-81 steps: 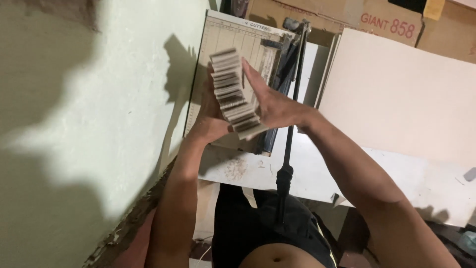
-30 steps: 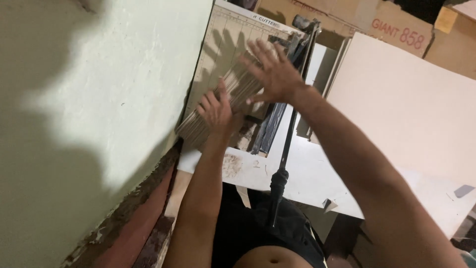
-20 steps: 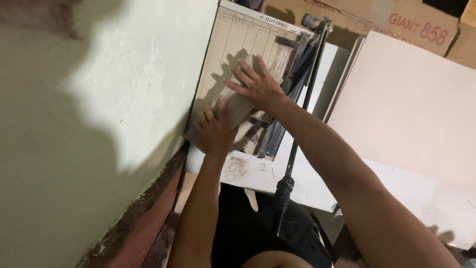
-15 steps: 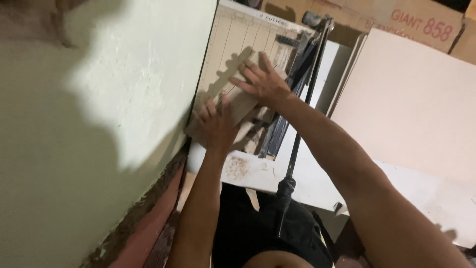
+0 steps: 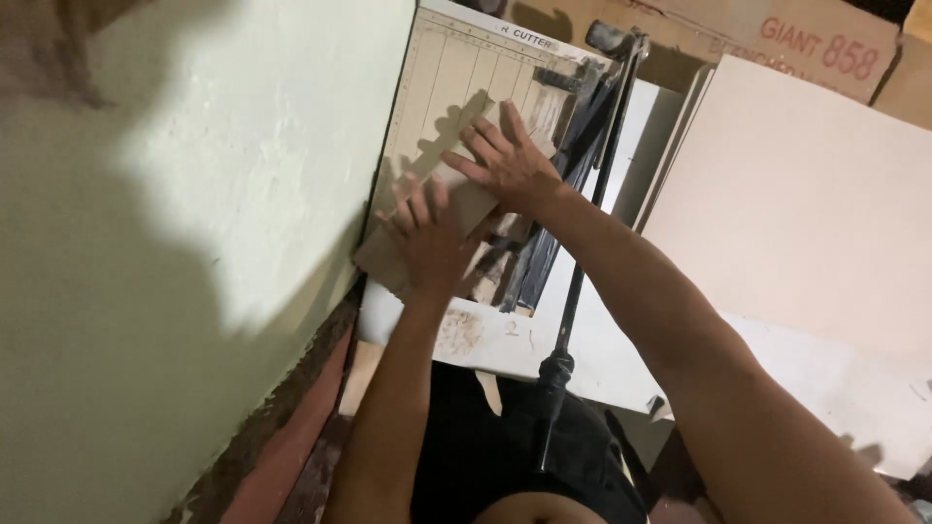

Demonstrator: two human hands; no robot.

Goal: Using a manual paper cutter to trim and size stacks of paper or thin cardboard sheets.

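pale green plaster wall (image 5: 194, 194) is filling the left half of the frame, and a paper cutter (image 5: 442, 87) with a ruled beige bed is being kept tight against it in the upper middle. a stack of brown card strips (image 5: 456, 199) is being laid slantwise on that bed, running from the lower left corner of the bed up toward the blade side. the left hand (image 5: 427, 243) is being pressed flat on the lower end of the stack, fingers spread and loose, not curled round anything, apparently so that the strips are being kept from sliding. the right hand (image 5: 510, 165) is being laid on the upper end, fingers stretched out, likely to square the edges. the long black cutter arm (image 5: 582, 243) is being left down the middle of the frame, untouched. large white boards (image 5: 806, 194) are being leaned at the right, and cardboard boxes (image 5: 699, 34) are being kept along the top edge
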